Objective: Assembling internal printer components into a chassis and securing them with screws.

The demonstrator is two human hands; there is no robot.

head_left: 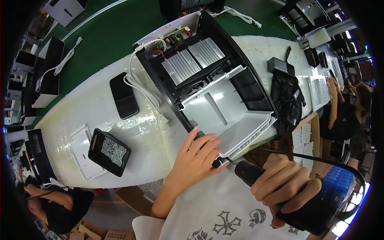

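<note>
An opened black-and-white appliance housing lies tilted on the padded table, its inside facing up. It holds ribbed metal heat sinks, a small circuit board and a light grey tray-like part. My left hand grips the near corner of the housing, fingers bent over its edge. In my right hand is a black power screwdriver, fingers wrapped round its body. Its thin bit points left at that same corner, close to my left fingertips. The very tip and any screw there are too small to make out.
On the left are a black bin of screws, a white plate and a dark phone. A coiled white power cord lies beside the housing. Black cloth lies right. Behind runs a green belt; people work on both sides.
</note>
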